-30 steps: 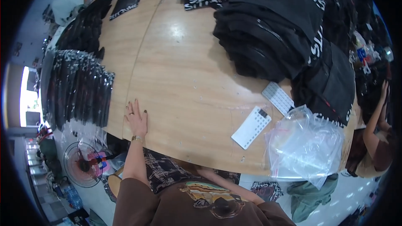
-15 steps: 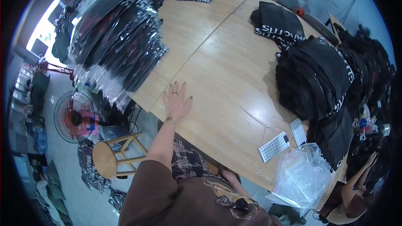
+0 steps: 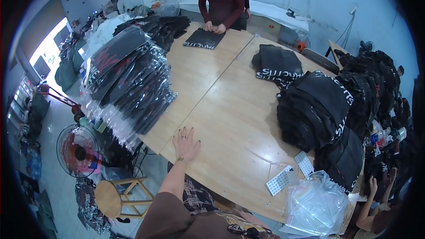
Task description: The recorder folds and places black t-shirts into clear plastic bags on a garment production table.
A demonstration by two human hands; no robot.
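Flat on the wooden table (image 3: 230, 119), the left hand (image 3: 185, 144) rests near its front edge, fingers spread and holding nothing. Just beyond the hand to its left lies the stack of bagged black shirts (image 3: 126, 77), glossy in clear plastic. The right hand is out of view.

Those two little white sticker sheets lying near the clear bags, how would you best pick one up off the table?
Take the nearer white sheet by its corner nearest the person, coming from their side of the wooden table. It lies flat, so a fingertip probably has to lift or slide that corner first. The clear bags crowd its right side; the left hand rests flat well to its left.
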